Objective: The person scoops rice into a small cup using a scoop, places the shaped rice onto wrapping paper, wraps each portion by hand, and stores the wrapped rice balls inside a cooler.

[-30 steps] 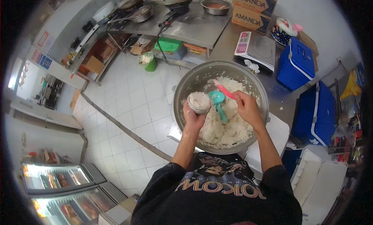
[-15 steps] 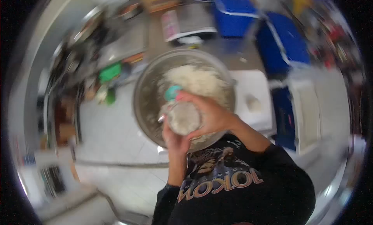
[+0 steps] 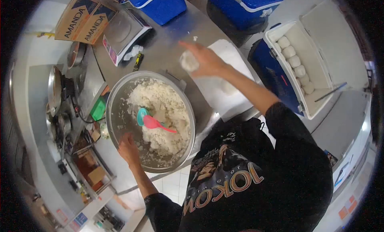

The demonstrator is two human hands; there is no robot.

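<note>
A large metal bowl (image 3: 191,124) holds a mound of cooked rice (image 3: 168,108). On the rice lie a pink rice paddle (image 3: 151,122) and a teal one (image 3: 141,114). My left hand (image 3: 129,148) is over the bowl's near left side, fingers loosely bent, with nothing visible in it. My right hand (image 3: 208,60) grips a round white rice ball (image 3: 189,61) above the table, beyond the bowl. Below that forearm is a white sheet or board (image 3: 218,52), with another pale rounded lump (image 3: 229,88) on it, partly hidden by the arm.
An open blue cooler (image 3: 276,74) at right holds several white balls (image 3: 294,61). Closed blue coolers (image 3: 162,6) stand at the back. A scale (image 3: 124,32), cardboard boxes (image 3: 86,20) and a yellow-black cutter (image 3: 138,62) lie beyond the bowl on the metal table (image 3: 172,44).
My hands have parted: the right has carried the rice ball away from the bowl toward the white sheet, while the left has moved to the bowl's left side. The camera view has turned.
</note>
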